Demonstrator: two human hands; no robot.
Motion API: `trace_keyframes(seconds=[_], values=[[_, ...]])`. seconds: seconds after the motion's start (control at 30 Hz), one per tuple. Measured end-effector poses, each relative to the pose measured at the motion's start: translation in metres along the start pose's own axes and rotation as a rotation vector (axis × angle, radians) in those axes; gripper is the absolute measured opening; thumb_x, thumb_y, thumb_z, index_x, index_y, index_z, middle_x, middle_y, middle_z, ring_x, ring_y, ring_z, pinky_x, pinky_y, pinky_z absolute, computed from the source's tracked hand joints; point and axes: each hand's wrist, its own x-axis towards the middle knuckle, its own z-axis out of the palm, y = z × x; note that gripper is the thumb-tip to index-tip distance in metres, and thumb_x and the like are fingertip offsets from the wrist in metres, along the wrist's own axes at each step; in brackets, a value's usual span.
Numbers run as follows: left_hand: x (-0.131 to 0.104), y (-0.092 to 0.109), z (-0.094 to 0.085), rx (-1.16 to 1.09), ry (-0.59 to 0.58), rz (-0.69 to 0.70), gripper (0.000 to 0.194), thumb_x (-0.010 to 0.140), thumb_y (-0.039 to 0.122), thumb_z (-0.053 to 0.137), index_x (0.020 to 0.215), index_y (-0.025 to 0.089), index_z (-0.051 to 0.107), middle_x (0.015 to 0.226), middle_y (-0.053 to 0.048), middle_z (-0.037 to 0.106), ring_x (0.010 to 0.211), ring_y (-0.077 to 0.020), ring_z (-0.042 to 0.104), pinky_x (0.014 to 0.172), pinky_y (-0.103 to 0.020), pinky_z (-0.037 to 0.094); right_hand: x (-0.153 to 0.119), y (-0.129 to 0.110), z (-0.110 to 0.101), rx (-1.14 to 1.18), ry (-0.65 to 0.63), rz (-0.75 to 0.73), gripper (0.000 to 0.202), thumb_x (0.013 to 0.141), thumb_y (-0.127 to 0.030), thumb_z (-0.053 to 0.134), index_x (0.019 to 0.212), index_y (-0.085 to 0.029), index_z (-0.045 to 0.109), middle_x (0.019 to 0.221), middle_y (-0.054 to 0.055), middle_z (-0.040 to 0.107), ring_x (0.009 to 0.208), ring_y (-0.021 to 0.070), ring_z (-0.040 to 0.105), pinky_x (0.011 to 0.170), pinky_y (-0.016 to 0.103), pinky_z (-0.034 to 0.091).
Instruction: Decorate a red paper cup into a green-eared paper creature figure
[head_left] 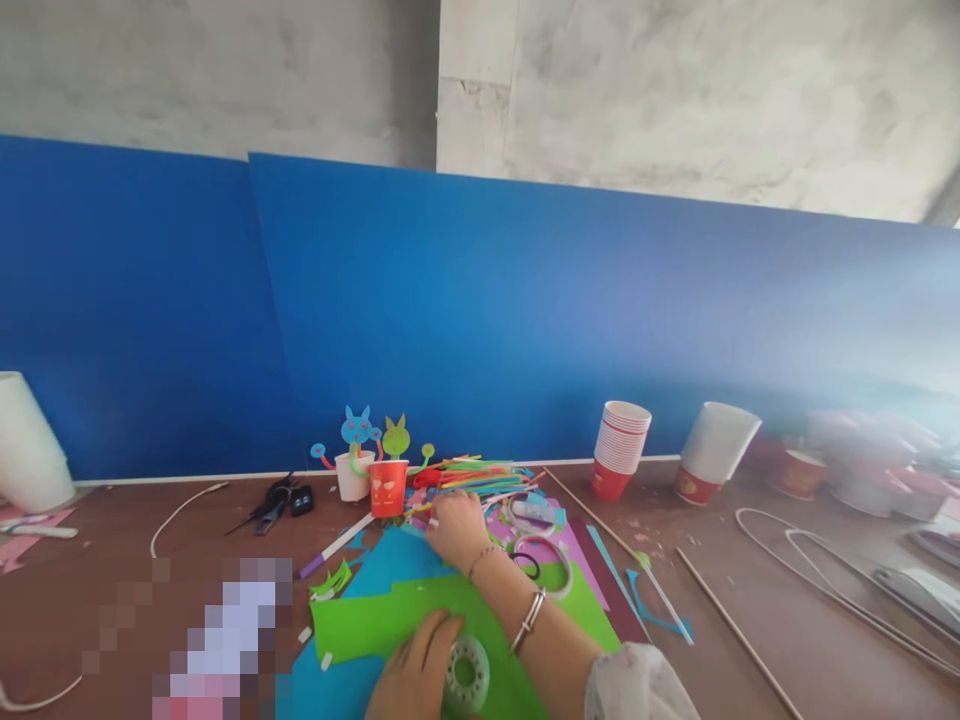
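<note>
Left hand [415,668], six o'clock, grips tape [481,672], apparently steadying it; right hand [457,527], twelve o'clock: grip indeterminable.

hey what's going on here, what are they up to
A person's left hand is at a tape roll above green paper. Their right hand is extended near a bundle of coloured sticks; whether it grips anything is unclear. A red cup and a white cup, with paper animal heads, stand just beyond.

Matt green paper [360,628], smooth plastic tape roll [481,676]; rough concrete wall [697,95]
</note>
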Motion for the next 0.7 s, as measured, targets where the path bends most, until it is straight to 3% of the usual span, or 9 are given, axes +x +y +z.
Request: trace_keyframes(seconds=[0.1, 0.17, 0.23, 0.3, 0.33, 0.43, 0.5, 0.63, 0.7], values=[[-0.006, 0.004, -0.012, -0.099, 0.002, -0.034, 0.077, 0.065, 0.023, 0.065, 0.139, 0.018, 0.043, 0.141, -0.015, 0.047, 0.124, -0.0343, 0.049, 0.096, -0.041, 0.046, 0.002, 0.009, -0.019, 0.191, 0.095, 0.034, 0.013, 0.077, -0.026, 0.059, 0.083, -0.016, 0.066, 0.076, 0.007, 0.070, 0.073, 0.0222, 0.064, 0.075, 0.036, 0.046], [-0.010, 0.009, -0.020, -0.164, 0.036, -0.059, 0.077, 0.065, 0.025, 0.066, 0.138, 0.017, 0.044, 0.139, -0.016, 0.049, 0.124, -0.0343, 0.049, 0.098, -0.043, 0.044, 0.003, 0.019, -0.035, 0.320, 0.184, 0.057, 0.023, 0.084, -0.027, 0.047, 0.098, -0.016, 0.062, 0.088, 0.007, 0.070, 0.077, 0.0186, 0.063, 0.070, 0.030, 0.047], [-0.013, 0.013, -0.026, -0.250, 0.100, -0.087, 0.068, 0.070, 0.031, 0.064, 0.135, 0.019, 0.046, 0.136, -0.014, 0.052, 0.119, -0.0325, 0.053, 0.096, -0.043, 0.046, 0.001, 0.031, -0.051, 0.421, 0.263, 0.081, 0.033, 0.088, -0.031, 0.039, 0.114, -0.016, 0.054, 0.099, 0.009, 0.068, 0.085, 0.0185, 0.063, 0.072, 0.029, 0.048], [-0.013, 0.014, -0.030, -0.358, 0.183, -0.130, 0.052, 0.081, 0.037, 0.053, 0.130, 0.020, 0.049, 0.126, -0.013, 0.060, 0.109, -0.0284, 0.060, 0.088, -0.041, 0.050, -0.005, 0.042, -0.063, 0.522, 0.310, 0.100, 0.037, 0.091, -0.036, 0.031, 0.116, -0.017, 0.051, 0.100, 0.008, 0.066, 0.085, 0.0181, 0.062, 0.071, 0.029, 0.049], [-0.012, 0.013, -0.032, -0.409, 0.226, -0.157, 0.045, 0.086, 0.038, 0.047, 0.127, 0.020, 0.051, 0.117, -0.012, 0.064, 0.103, -0.0266, 0.063, 0.085, -0.040, 0.051, -0.009, 0.047, -0.067, 0.684, 0.336, 0.130, 0.035, 0.091, -0.039, 0.032, 0.111, -0.018, 0.052, 0.092, 0.007, 0.065, 0.078, 0.0183, 0.062, 0.067, 0.030, 0.049], [-0.008, 0.008, -0.035, -0.516, 0.290, -0.199, 0.037, 0.090, 0.039, 0.038, 0.115, 0.019, 0.056, 0.097, -0.010, 0.069, 0.090, -0.0240, 0.066, 0.079, -0.037, 0.052, -0.024, 0.056, -0.070, 0.910, 0.233, 0.175, 0.029, 0.088, -0.047, 0.040, 0.089, -0.020, 0.052, 0.065, -0.001, 0.057, 0.060, 0.0168, 0.056, 0.056, 0.029, 0.047], [-0.005, 0.007, -0.037, -0.538, 0.275, -0.200, 0.034, 0.090, 0.037, 0.037, 0.109, 0.020, 0.058, 0.091, -0.008, 0.069, 0.086, -0.0229, 0.066, 0.075, -0.036, 0.053, -0.034, 0.057, -0.067, 0.902, 0.179, 0.156, 0.027, 0.086, -0.047, 0.046, 0.079, -0.021, 0.050, 0.060, -0.004, 0.050, 0.055, 0.0139, 0.049, 0.052, 0.026, 0.042], [-0.007, 0.012, -0.040, -0.472, 0.199, -0.145, 0.029, 0.083, 0.034, 0.052, 0.108, 0.020, 0.059, 0.101, -0.008, 0.068, 0.094, -0.0231, 0.063, 0.084, -0.037, 0.050, -0.043, 0.054, -0.055, 0.810, 0.088, 0.062, 0.029, 0.090, -0.045, 0.042, 0.084, -0.020, 0.054, 0.059, -0.006, 0.041, 0.051, 0.0107, 0.036, 0.049, 0.024, 0.032], [-0.009, 0.017, -0.042, -0.418, 0.144, -0.126, 0.041, 0.074, 0.031, 0.063, 0.113, 0.020, 0.058, 0.105, -0.008, 0.066, 0.100, -0.0253, 0.060, 0.088, -0.040, 0.047, -0.045, 0.053, -0.048, 0.761, 0.030, 0.017, 0.030, 0.092, -0.043, 0.040, 0.087, -0.019, 0.056, 0.059, -0.006, 0.041, 0.052, 0.0110, 0.035, 0.050, 0.024, 0.031]])
